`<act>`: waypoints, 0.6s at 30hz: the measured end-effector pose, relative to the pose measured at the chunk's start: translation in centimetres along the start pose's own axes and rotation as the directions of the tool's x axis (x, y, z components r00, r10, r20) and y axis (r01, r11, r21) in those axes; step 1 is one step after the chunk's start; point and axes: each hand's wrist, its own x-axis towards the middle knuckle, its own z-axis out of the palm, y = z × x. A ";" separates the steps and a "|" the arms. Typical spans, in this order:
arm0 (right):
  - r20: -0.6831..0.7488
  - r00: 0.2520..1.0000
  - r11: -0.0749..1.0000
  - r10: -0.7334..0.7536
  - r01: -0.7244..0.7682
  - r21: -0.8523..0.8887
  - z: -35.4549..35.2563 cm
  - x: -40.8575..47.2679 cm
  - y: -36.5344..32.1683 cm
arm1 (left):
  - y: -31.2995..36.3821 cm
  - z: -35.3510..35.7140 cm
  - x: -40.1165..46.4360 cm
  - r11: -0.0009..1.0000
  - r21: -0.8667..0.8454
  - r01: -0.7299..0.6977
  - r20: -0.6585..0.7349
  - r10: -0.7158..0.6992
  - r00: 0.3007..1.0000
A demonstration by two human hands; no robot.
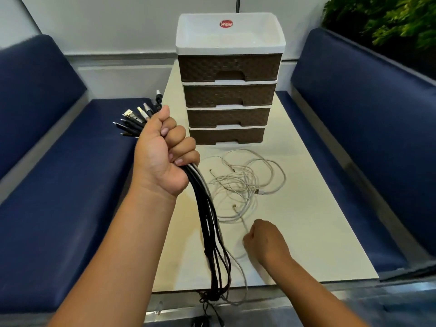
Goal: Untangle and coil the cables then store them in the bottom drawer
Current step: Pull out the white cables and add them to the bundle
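Fisted tight, the left hand point(162, 147) holds a bundle of mostly black cables point(207, 213) up by their plugs so they hang straight, while the right hand point(264, 241) pinches one strand of the white tangle point(245, 185) lying before the shut bottom drawer point(226, 135).

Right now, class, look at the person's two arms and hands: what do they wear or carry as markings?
Both forearms are bare as far as the picture shows; no sleeve, cuff or glove is in view. The left hand and the right hand show no ring, and neither wrist shows a watch or band. The left fingernails look short and unpainted. No markings are visible on either arm.
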 end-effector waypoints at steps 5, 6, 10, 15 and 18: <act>0.142 0.985 0.731 0.099 -0.169 0.662 -4.3 0.2 -0.8 | 0.0 -0.3 1.7 0.995 0.090 0.051 -0.026 -0.049 0.998; 0.208 0.974 0.542 0.091 -0.224 0.810 -5.7 -0.1 -1.4 | -0.1 -0.3 1.9 0.989 0.136 0.053 -0.045 -0.047 0.998; 0.108 0.993 0.313 0.037 -0.114 0.943 -11.5 -1.1 -3.8 | -0.4 -0.5 2.4 0.950 0.303 0.071 -0.091 -0.045 0.995; -0.150 0.982 0.252 -0.118 0.176 0.951 -17.3 -3.7 -7.4 | -0.4 -0.6 2.5 0.892 0.446 0.077 -0.050 -0.061 0.997; -0.251 0.941 0.244 -0.228 0.304 0.921 -18.2 -5.2 -9.9 | -0.4 0.0 2.0 0.863 0.501 0.064 0.001 -0.074 0.997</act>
